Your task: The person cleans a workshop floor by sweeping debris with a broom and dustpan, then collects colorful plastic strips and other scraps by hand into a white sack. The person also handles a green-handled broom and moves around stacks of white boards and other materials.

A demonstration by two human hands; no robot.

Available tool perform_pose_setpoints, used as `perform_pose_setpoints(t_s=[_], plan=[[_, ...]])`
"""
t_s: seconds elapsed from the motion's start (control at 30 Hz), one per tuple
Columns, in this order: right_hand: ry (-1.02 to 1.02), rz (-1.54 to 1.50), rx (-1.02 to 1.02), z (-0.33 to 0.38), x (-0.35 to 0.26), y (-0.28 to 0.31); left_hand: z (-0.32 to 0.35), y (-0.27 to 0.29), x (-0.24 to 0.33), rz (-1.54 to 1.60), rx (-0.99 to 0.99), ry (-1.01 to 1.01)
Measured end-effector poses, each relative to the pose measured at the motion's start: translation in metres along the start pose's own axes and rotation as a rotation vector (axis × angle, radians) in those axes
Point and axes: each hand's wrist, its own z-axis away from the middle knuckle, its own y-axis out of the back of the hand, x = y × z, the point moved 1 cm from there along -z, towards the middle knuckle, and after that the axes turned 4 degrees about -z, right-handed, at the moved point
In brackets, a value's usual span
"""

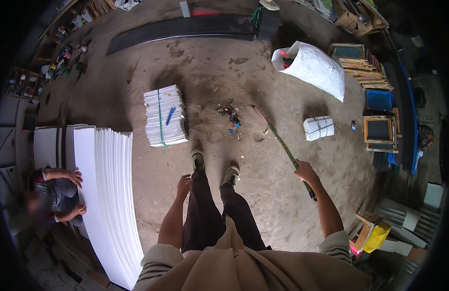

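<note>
Left hand (183, 183) hangs loose and empty by the thigh. Right hand (306, 171) is wrapped around a broom (282, 143) handle, the stick slanting up-left across the dirt floor (263, 203) to a small litter pile (230, 117). Beyond: bound paper stack (165, 115), white sack (314, 65).

beige top w/ dark-striped cuffs, sleeves pushed up past elbows. dark brown trousers. pale grey-green sneakers w/ dark insides. left hand (183, 185) & right hand (306, 170) bare, no gloves; forearms uncovered.
</note>
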Motion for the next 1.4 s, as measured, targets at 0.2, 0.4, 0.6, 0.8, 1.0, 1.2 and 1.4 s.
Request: perform_pose_setpoints(t_s=[0.2, 0.4, 0.6, 0.8, 1.0, 1.2, 1.4], plan=[[-0.087, 0.036, 0.252, -0.061, 0.033, -0.006, -0.018, -0.001, 0.023, 0.056, 0.007, -0.065], [-0.001, -0.178, 0.046, -0.1, 0.058, -0.066, -0.025, -0.023, 0.062, 0.093, -0.058, -0.168], [-0.045, -0.171, -0.114, -0.038, -0.067, -0.066, -0.015, 0.009, 0.015, 0.09, 0.02, -0.053], [-0.12, -0.48, -0.205, -0.023, -0.032, -0.007, 0.008, 0.015, 0.042, 0.155, 0.082, -0.106], [-0.235, -0.613, -0.07, -0.058, -0.027, -0.018, 0.021, 0.014, 0.022, 0.113, 0.086, -0.08], [-0.284, -0.956, -0.15, -0.064, -0.096, -0.05, 0.032, 0.002, 0.0, 0.12, 0.083, -0.053], [-0.134, -1.334, -0.338, -0.038, -0.085, -0.022, 0.031, 0.004, 0.007, 0.144, 0.089, -0.02]])
